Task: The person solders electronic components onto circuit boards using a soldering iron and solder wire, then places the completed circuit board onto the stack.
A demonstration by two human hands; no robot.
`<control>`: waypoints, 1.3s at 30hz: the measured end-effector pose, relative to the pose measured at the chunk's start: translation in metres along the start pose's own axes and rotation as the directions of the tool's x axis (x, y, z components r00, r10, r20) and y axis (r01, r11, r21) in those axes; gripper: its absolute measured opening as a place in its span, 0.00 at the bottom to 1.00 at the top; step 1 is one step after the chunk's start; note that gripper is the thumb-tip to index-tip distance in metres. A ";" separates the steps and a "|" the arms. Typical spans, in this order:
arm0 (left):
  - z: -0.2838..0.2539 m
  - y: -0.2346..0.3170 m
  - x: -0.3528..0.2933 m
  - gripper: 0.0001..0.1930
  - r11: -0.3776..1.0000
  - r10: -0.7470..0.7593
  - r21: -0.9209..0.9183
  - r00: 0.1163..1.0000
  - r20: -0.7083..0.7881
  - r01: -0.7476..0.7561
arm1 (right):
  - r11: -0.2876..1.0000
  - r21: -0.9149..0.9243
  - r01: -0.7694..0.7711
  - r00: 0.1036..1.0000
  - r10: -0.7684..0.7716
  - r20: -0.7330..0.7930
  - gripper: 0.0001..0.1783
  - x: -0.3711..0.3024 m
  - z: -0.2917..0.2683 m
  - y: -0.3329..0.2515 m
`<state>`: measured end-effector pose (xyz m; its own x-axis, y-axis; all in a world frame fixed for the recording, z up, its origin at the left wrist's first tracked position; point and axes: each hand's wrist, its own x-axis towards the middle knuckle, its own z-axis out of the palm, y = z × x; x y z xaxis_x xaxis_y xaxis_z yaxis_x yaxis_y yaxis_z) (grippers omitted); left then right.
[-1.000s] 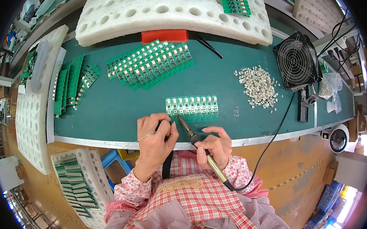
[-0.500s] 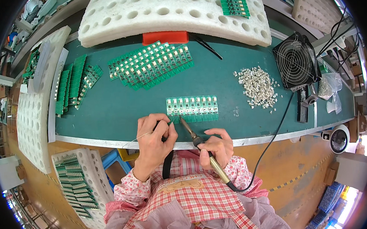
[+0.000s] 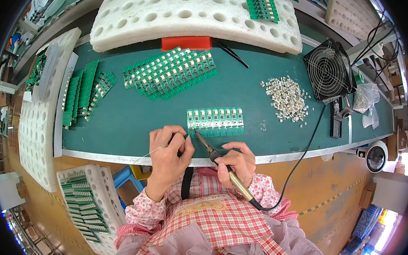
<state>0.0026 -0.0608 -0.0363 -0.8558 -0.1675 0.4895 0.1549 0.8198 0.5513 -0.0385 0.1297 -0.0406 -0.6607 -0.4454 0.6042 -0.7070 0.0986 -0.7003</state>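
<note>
My right hand (image 3: 237,163) is closed around the handle of a soldering iron (image 3: 234,179), which slants up and left. Its tip touches or nearly touches the near left part of a green circuit board panel (image 3: 215,122) lying flat on the bench. Beside the panel's lower left corner, my left hand (image 3: 169,150) pinches a thin solder wire (image 3: 151,153), whose loose end trails out to the left. Something dark shows between the left fingers, but I cannot make out what it is. The wire's working end near the iron's tip is too small to tell.
Beyond the panel lie overlapping circuit boards (image 3: 171,74); more boards (image 3: 84,92) lean at the left. A pile of small white connectors (image 3: 286,97) sits right, near a black fan (image 3: 328,70). Tweezers (image 3: 232,54) lie by a red block (image 3: 186,43) and white foam (image 3: 194,22). The iron's cord (image 3: 302,157) loops right.
The soldering iron's tip has shifted slightly left along the panel, and my right hand has moved with it. My left hand stays by the panel's corner, still pinching the wire.
</note>
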 end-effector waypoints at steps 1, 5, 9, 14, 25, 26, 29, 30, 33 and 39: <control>0.000 0.000 0.000 0.09 1.000 -0.002 0.000 1.000 0.000 0.002 | 1.000 0.001 -0.001 1.000 0.001 0.002 0.07 0.000 0.001 0.000; 0.001 -0.001 0.000 0.09 1.000 0.009 0.012 1.000 0.000 -0.009 | 1.000 -0.025 0.009 1.000 -0.009 0.001 0.07 0.002 0.003 0.000; 0.004 -0.002 0.000 0.10 0.999 0.009 0.038 1.000 0.012 -0.009 | 0.999 -0.044 0.014 1.000 -0.014 0.005 0.06 0.003 0.005 0.000; 0.004 0.000 0.001 0.12 0.998 0.002 0.063 0.999 0.036 -0.004 | 0.996 -0.077 0.049 0.999 -0.047 0.026 0.06 0.004 0.005 0.000; 0.003 0.001 -0.001 0.13 0.998 -0.054 -0.015 0.998 -0.046 0.053 | 0.992 -0.084 0.094 0.996 -0.092 0.020 0.06 0.000 0.005 0.003; 0.003 0.000 -0.002 0.13 0.998 -0.062 -0.031 0.996 -0.063 0.060 | 0.995 -0.056 0.088 0.996 -0.087 0.013 0.06 -0.003 0.003 0.003; 0.003 0.000 -0.003 0.12 0.997 -0.069 -0.046 0.994 -0.083 0.065 | 0.997 -0.017 0.081 0.996 -0.080 0.024 0.05 -0.008 -0.004 0.004; 0.003 0.000 -0.003 0.12 0.997 -0.068 -0.045 0.994 -0.084 0.064 | 0.996 0.000 0.087 0.996 -0.087 0.017 0.05 -0.008 -0.003 0.005; 0.003 0.000 -0.002 0.12 0.997 -0.063 -0.049 0.995 -0.078 0.059 | 0.996 0.010 0.089 0.996 -0.090 0.010 0.04 -0.007 -0.002 0.004; 0.002 0.001 -0.001 0.12 0.998 -0.054 -0.028 0.996 -0.076 0.052 | 0.990 0.023 0.138 0.990 -0.139 0.011 0.05 -0.011 -0.005 0.008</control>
<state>0.0022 -0.0588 -0.0379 -0.8231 -0.2520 0.5089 0.1242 0.7946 0.5943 -0.0384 0.1395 -0.0507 -0.5535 -0.4641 0.6915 -0.7856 0.0151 -0.6186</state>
